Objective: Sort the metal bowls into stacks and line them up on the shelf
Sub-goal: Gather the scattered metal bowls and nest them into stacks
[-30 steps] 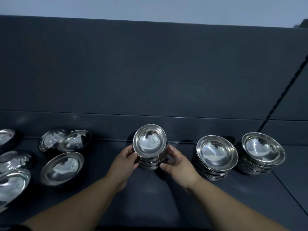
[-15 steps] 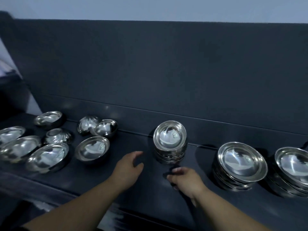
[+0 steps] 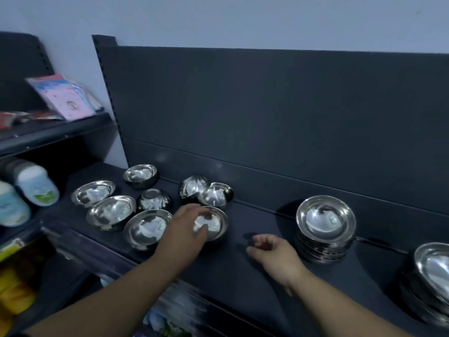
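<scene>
Metal bowls, shiny steel, lie loose near the shelf's left end, a stack further right. The left hand spreads wide over a small bowl; the right hand hangs relaxed and empty.

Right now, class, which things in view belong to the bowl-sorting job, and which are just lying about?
Job: loose shiny metal bowls; round metal bowl at the left hand; middle stack of metal bowls; second stack at the right edge; dark shelf.
Lying about: pink flat packet, upper left shelf; white-and-blue bottles; yellow packets, lower left.
</scene>
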